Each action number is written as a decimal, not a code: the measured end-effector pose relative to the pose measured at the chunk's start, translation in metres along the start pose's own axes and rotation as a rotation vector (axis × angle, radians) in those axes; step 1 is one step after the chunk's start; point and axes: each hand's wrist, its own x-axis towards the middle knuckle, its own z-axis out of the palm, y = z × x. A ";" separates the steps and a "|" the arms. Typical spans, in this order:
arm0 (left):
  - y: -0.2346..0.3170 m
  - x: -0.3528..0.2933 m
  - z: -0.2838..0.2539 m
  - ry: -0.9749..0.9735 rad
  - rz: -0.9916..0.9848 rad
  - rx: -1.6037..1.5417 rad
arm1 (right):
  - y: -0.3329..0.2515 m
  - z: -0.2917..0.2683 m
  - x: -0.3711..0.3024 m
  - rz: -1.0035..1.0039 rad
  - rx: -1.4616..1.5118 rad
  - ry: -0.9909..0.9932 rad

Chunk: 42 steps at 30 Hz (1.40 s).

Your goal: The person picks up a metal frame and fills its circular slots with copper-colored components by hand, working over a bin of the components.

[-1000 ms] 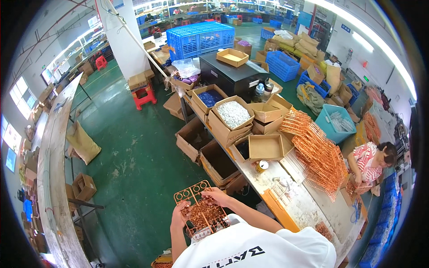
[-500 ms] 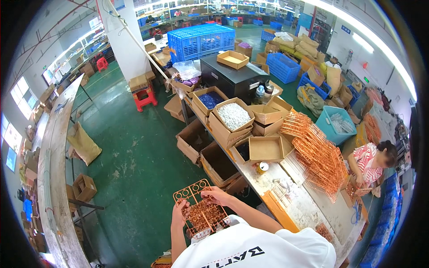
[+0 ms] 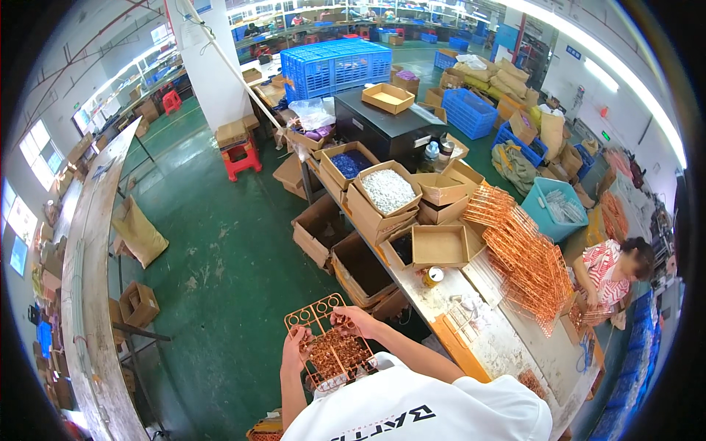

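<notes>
Left hand: I see it grasping the left edge of a copper-coloured sprue frame | right hand: grasping its right side | frame: before the white shirt, small copper-coloured pieces behind it | workbench: sprue-frame pile

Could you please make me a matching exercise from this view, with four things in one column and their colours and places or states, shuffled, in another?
Column 1
1. Frame nearest the white shirt
2. Stool by the pillar
3. Tub beside the heaped frames
4. Lone sack on the left

Column 2
A. Teal, with pale pieces inside
B. Tan, near the long left-hand table
C. Copper-coloured, held by the left hand and right hand
D. Red, with cardboard boxes on top

Right pairs: 1-C, 2-D, 3-A, 4-B
</notes>
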 end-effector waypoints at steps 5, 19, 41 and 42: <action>0.015 0.000 0.005 0.117 -0.066 0.218 | 0.005 -0.011 0.007 0.057 -0.019 -0.057; 0.016 0.010 0.011 0.014 -0.209 0.191 | 0.016 -0.007 0.007 -0.113 -0.144 0.075; 0.002 0.001 -0.004 -0.087 -0.244 -0.136 | 0.025 -0.008 0.006 0.010 0.303 0.123; 0.002 0.003 -0.005 -0.094 -0.274 -0.173 | 0.024 -0.008 0.006 0.018 0.286 0.162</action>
